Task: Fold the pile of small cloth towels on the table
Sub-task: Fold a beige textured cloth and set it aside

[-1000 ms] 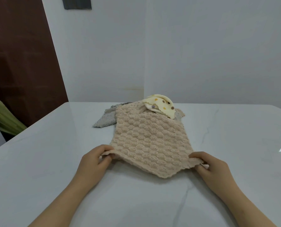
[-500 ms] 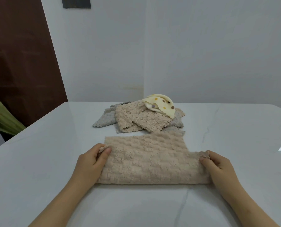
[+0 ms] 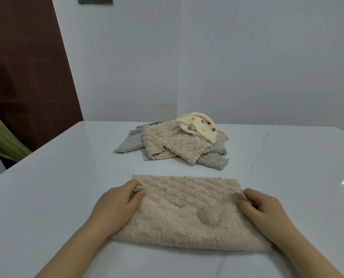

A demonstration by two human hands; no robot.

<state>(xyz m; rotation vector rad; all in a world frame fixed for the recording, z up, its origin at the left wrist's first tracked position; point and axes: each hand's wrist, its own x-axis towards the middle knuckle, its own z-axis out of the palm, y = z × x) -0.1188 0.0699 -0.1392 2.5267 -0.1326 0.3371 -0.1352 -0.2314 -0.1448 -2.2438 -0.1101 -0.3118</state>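
A beige fluffy towel [image 3: 187, 213] lies folded over on the white table [image 3: 57, 187] right in front of me. My left hand [image 3: 117, 205] pinches a corner at the towel's left edge. My right hand [image 3: 261, 209] pinches the matching corner at the right edge. Behind it sits the pile of small towels [image 3: 175, 145]: grey ones underneath, a beige one across them, and a cream towel with coloured dots [image 3: 199, 127] on top.
The table reaches the white wall at the back. Its left edge runs diagonally, with a dark brown panel [image 3: 23, 67] and green leaves [image 3: 5, 139] beyond it. Bare tabletop lies on both sides of the towels.
The beige towel came off the pile and toward me, then my hands carried its near edge forward over the rest, leaving it doubled. Both hands kept their corners.
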